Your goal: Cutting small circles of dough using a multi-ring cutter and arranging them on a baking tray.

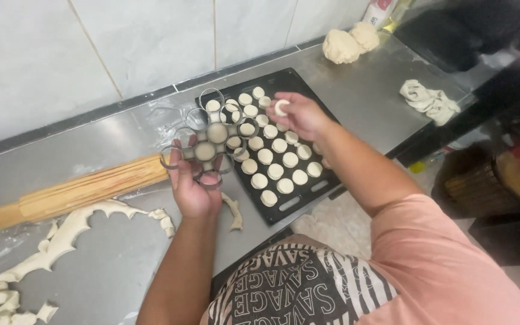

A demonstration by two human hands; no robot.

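My left hand (192,186) grips a metal multi-ring cookie cutter (207,137), held upright over the steel counter, with dough rounds stuck in some of its rings. My right hand (301,115) pinches one small dough round (281,107) above the black baking tray (284,207). The tray carries several rows of small dough rounds (275,170). The cutter's right rings overlap the tray's left edge.
A wooden rolling pin (70,192) lies left on the steel counter (115,265). Dough scraps (61,238) trail along the front left. Two dough balls (349,42) sit far back, a crumpled cloth (430,101) at right. A tiled wall runs behind.
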